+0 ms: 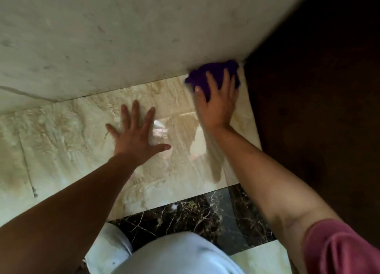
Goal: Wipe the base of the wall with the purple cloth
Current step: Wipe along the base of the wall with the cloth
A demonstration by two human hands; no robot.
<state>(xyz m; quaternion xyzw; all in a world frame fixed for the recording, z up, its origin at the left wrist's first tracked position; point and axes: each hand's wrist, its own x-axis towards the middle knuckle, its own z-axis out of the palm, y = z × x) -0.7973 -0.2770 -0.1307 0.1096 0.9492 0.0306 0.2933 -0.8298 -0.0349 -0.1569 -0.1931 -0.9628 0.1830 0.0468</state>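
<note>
A bunched purple cloth [213, 73] is pressed into the corner where the pale, scuffed wall [123, 37] meets the glossy beige floor tile [61, 140]. My right hand [218, 105] lies on top of the cloth, fingers spread over it and gripping it against the wall's base. My left hand [136, 133] rests flat on the floor tile to the left of the cloth, fingers apart, holding nothing. The far part of the cloth is blurred.
A dark brown wooden surface [318, 109] rises directly right of the cloth and runs along the right side. A dark veined marble strip [185, 216] crosses the floor near my knee [181, 255]. The wall's base line continues leftward with dirt marks.
</note>
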